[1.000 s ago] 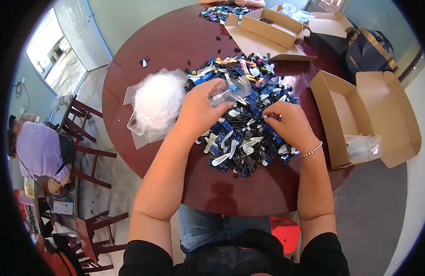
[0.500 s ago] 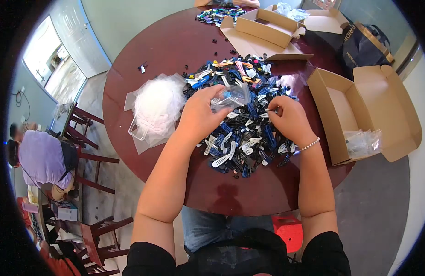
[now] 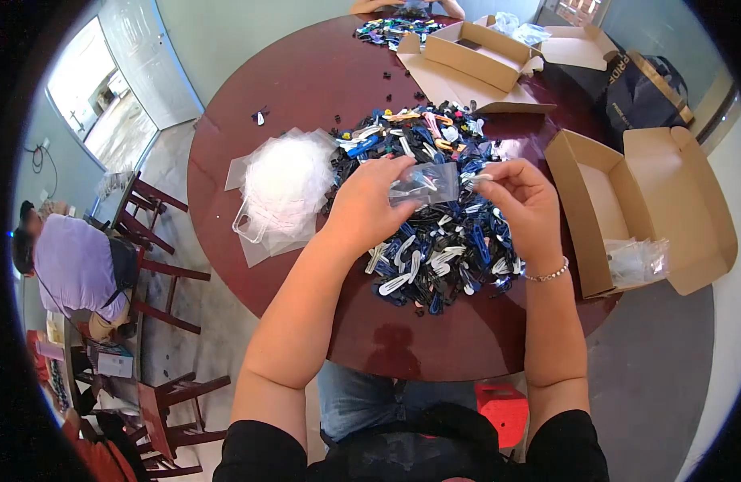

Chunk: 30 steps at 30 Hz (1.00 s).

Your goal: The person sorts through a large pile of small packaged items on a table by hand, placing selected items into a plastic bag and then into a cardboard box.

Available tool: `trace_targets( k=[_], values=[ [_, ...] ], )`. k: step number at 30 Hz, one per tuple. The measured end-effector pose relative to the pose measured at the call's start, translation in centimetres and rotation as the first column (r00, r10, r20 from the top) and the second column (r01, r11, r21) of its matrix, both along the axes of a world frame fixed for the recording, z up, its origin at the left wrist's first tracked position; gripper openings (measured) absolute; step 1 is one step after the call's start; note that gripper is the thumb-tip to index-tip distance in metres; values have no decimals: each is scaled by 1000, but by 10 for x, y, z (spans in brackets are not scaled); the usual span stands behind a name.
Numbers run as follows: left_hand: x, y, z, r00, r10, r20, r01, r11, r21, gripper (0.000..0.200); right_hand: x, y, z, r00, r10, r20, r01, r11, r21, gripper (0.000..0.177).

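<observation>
My left hand (image 3: 372, 202) grips a small clear plastic bag (image 3: 435, 183) with a few clips inside it. Close to the bag's right end, my right hand (image 3: 525, 207) pinches a whitish hair clip (image 3: 481, 178) between thumb and fingers. Under both hands spreads a heap of snap hair clips (image 3: 435, 261), mostly black, navy and white, with some orange and pink ones at the far side. To the left of the heap lies a stack of clear plastic bags (image 3: 284, 181).
The round dark red table (image 3: 258, 88) carries an opened cardboard box (image 3: 583, 217) at right, with bagged items inside. Another cardboard box (image 3: 475, 60) stands at the back near a second clip pile (image 3: 390, 30) and a person's hands. A red stool (image 3: 499, 410) is below.
My right hand has risen from the heap with a whitish clip and now sits near the bag's end. The bag has shifted right and is turned more toward that hand.
</observation>
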State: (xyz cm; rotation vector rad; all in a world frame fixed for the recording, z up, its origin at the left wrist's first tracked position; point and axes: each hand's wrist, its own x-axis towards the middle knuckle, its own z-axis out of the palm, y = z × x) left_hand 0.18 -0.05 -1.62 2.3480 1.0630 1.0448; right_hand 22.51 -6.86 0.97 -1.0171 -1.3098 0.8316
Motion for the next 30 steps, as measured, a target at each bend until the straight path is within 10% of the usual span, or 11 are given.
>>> trace_targets(
  k=[7,14,22,30],
  values=[
    [2,3,-5,997,-58,52,55,997,49,57,-17,-3,-3,991,-69,113,49,985,167,15],
    [0,4,1,971,4,239,36,985,-166,58,8,-7,10,919,-73,386,93,995,-33,14],
    [-1,10,-7,993,26,118,-19,998,-57,61,17,-24,20,623,282,730,-78,951,-300,19],
    [-2,6,-3,992,19,122,-17,1000,-17,58,34,-80,-10,424,106,899,68,987,-148,23]
  ],
)
